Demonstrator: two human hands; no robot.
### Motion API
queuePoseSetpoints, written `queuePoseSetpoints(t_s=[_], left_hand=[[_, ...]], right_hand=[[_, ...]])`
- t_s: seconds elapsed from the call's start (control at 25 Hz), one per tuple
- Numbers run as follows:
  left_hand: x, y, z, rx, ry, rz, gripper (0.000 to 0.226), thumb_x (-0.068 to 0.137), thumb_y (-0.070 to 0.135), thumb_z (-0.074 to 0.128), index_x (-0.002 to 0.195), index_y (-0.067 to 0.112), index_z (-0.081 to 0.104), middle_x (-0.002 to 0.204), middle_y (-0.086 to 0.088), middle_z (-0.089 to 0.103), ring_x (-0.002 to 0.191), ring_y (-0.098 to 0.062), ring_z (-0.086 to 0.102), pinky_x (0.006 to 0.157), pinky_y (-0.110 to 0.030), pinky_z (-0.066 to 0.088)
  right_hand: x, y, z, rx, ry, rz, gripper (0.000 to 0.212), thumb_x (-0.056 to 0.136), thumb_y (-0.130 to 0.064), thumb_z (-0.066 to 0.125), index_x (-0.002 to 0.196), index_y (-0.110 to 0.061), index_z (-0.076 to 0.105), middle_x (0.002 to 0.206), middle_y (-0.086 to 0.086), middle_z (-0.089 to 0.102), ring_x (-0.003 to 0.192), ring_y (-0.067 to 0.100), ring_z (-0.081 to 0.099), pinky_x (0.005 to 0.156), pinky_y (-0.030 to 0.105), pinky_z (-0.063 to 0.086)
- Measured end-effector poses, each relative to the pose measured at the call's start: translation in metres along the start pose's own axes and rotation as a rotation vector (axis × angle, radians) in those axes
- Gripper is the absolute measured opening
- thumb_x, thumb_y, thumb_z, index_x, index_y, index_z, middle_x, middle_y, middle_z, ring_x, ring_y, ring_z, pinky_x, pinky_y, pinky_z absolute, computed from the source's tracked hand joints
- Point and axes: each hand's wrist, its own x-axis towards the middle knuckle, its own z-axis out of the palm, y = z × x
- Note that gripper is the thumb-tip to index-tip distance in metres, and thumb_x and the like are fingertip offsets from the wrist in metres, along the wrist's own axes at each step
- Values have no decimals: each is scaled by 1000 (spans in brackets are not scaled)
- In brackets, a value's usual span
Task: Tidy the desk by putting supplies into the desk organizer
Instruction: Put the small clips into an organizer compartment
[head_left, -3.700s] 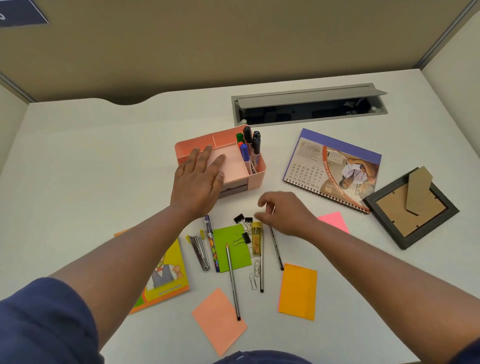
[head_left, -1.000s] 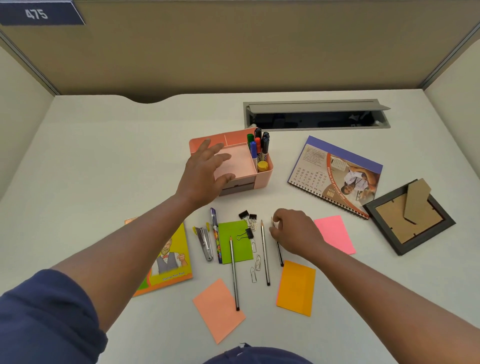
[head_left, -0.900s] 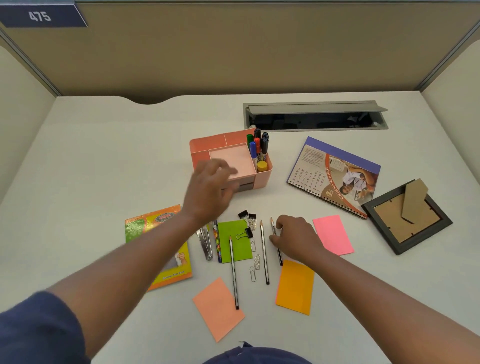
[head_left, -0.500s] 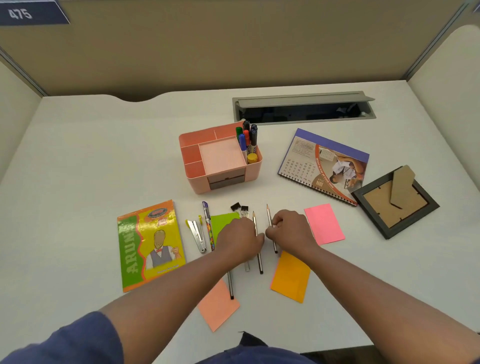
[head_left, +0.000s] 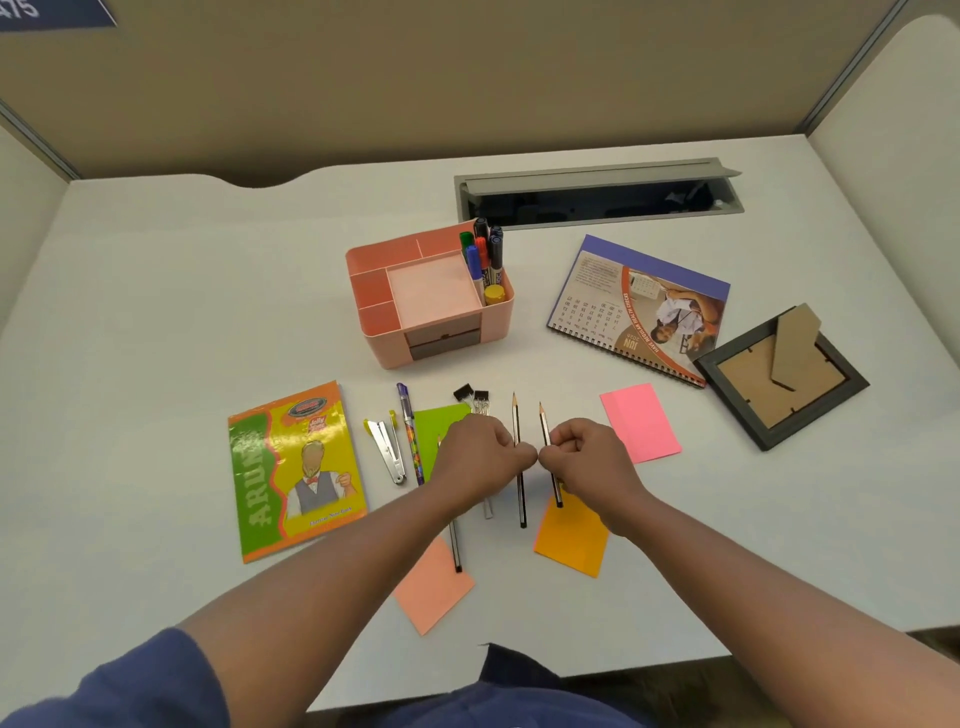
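Left hand: the left hand is curled knuckles-up over one pencil, fingertips pinched at its shaft.
Right hand: the right hand is pinched on the second pencil, just beside the first.
Axis: both pencils run near to far, sharpened tips pointing away from the person toward the organizer (almost parallel).
Place: on the white desk, between green note and pink note.
Organizer: upright, markers standing in its right compartment.
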Motion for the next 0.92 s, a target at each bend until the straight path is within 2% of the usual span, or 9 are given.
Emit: queuePoseSetpoints(t_s=[0.08, 0.16, 0.32, 0.4, 0.52, 0.68, 0.8, 0.92], left_hand=[[-17, -11, -12, -194, 62, -33, 30, 67, 28, 65, 57, 2, 52, 52, -3, 46, 49, -16, 46, 52, -37, 48], [-35, -30, -24, -273, 99, -105, 22, 66, 24, 67, 62, 5, 56, 52, -5, 53, 49, -16, 55, 58, -41, 58], [-55, -68, -31, -219, 130, -180, 16, 72, 11, 70, 71, 4, 56, 53, -7, 57, 52, -23, 66, 62, -48, 59], [-56, -72, -27, -147, 178, -176, 14, 73, 14, 71, 70, 9, 57, 57, -7, 60, 61, -29, 67, 61, -43, 58], [-55, -69, -19, -8, 235, -150, 17, 77, 18, 75, 71, 14, 59, 64, 2, 59, 67, -20, 59, 59, -30, 47], [-53, -64, -10, 10, 237, -195, 16, 74, 22, 76, 76, 18, 61, 71, 3, 63, 73, -18, 62, 66, -33, 53], [-54, -58, -12, -159, 213, -241, 20, 74, 19, 79, 85, 19, 63, 74, 0, 68, 74, -23, 67, 70, -38, 58], [-58, -51, -24, -374, 154, -175, 21, 81, 19, 78, 95, 23, 63, 77, -5, 71, 75, -26, 71, 76, -47, 61]], right_hand=[[-3, -1, 2, 91, -30, 29, 13, 80, -9, 71, 88, -9, 61, 62, 0, 52, 57, 17, 50, 56, 33, 49], [-7, -6, 7, 122, -80, 44, 12, 81, -6, 70, 88, -7, 61, 65, 4, 53, 59, 18, 51, 55, 31, 52], [-11, -2, 24, 103, -176, 59, 12, 80, -2, 70, 83, -7, 59, 62, 5, 53, 53, 19, 50, 52, 28, 50], [-13, 0, 32, 70, -211, 59, 12, 80, -2, 70, 85, -4, 60, 63, 7, 56, 53, 19, 53, 54, 28, 52], [-16, 2, 42, 41, -267, 35, 12, 81, 0, 69, 88, 1, 59, 66, 13, 61, 56, 22, 57, 58, 34, 55], [-18, 0, 53, -11, -283, 0, 12, 83, -1, 68, 91, 1, 60, 74, 18, 69, 62, 20, 66, 68, 42, 60], [-19, -4, 58, 1, -289, -22, 11, 82, -3, 69, 90, 0, 61, 75, 18, 71, 63, 20, 67, 70, 43, 61], [-20, -19, 55, 102, -301, 11, 17, 84, -6, 73, 95, -3, 61, 73, 14, 69, 66, 21, 67, 64, 36, 57]])
